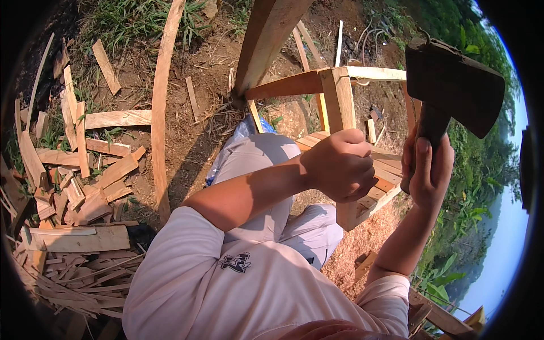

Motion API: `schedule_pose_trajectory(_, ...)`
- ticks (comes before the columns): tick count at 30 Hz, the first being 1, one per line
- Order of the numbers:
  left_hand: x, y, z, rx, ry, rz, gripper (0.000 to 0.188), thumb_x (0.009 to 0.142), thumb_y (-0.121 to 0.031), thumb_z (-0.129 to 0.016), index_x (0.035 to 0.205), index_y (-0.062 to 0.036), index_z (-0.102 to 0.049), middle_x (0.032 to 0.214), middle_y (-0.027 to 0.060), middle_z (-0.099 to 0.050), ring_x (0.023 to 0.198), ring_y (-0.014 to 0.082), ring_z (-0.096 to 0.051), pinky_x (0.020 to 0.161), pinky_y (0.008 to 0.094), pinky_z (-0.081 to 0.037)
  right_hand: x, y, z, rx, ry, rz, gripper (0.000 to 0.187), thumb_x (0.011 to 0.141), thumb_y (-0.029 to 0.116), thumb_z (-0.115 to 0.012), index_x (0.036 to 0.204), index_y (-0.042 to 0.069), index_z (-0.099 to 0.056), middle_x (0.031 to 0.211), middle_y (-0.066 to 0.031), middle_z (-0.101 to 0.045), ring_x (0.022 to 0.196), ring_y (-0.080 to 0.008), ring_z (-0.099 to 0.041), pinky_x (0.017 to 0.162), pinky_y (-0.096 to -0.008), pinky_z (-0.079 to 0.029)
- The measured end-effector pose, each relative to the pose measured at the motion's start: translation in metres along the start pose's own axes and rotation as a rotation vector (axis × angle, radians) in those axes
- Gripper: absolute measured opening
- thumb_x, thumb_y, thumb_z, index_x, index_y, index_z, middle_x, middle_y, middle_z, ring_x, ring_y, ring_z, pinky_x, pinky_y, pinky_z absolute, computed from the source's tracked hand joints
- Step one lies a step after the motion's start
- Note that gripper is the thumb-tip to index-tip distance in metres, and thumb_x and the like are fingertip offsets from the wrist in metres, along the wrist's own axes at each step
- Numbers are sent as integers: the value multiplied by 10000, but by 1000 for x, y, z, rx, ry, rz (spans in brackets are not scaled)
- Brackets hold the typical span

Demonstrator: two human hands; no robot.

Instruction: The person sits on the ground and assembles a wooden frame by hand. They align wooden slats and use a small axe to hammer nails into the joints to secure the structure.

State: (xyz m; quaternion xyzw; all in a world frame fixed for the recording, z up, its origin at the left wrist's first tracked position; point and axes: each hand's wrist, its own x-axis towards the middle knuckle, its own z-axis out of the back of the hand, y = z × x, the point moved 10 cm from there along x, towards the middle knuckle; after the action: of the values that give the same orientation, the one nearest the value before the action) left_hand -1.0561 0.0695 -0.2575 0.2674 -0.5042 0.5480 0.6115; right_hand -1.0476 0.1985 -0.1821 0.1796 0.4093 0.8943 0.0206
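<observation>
My right hand (429,170) grips a hatchet by its handle, close below the dark, broad metal head (453,85), which is raised at the upper right. Held out in front of my chest, my left hand (340,165) is closed in a fist; whatever it may hold is hidden by the fingers. Just beyond and below that fist stands a wooden chair frame (338,99) with a slatted seat (385,175). The hatchet head is apart from the wood.
Scrap boards and offcuts (85,192) lie heaped on the left. A long narrow board (162,107) and a thick wooden post (263,45) rise ahead. Wood shavings (362,238) cover ground beside my knees (311,226). Green plants (476,187) grow on the right.
</observation>
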Motion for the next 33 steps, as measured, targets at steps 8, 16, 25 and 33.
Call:
schedule_pose_trajectory(8,2,1,-1,-5,-74,-32,314,783,-210,-746,575,-132,-524,603,-8,-447,616,189,-515,636,359,-418,3,-27,-18,-177,64,-82,179,1080,163,-587,1112,-13,-594,630,-40,-548,493,-103,-487,490,-289,-381)
schedule_pose_trajectory(16,-2,-2,-7,-6,-20,-21,280,760,-212,-752,595,-133,-541,619,-2,-473,641,192,-556,658,368,-441,7,-1,-34,-501,155,142,222,1063,181,-640,1115,-21,-567,690,-172,-582,542,-323,-561,535,-383,-432)
schedule_pose_trajectory(25,0,-3,-2,-3,-23,-10,306,783,-204,-742,588,-134,-517,628,-1,-471,625,182,-536,656,374,-444,-4,3,16,-114,-93,110,399,1099,375,-598,1094,-23,-604,670,-38,-583,504,-88,-518,457,-271,-356)
schedule_pose_trajectory(33,1,1,1,3,-51,-1,295,778,-220,-745,592,-123,-537,613,-1,-474,629,198,-537,656,375,-440,3,19,14,-218,-91,78,293,1116,314,-565,1086,25,-600,658,3,-532,514,-51,-448,455,-240,-330)
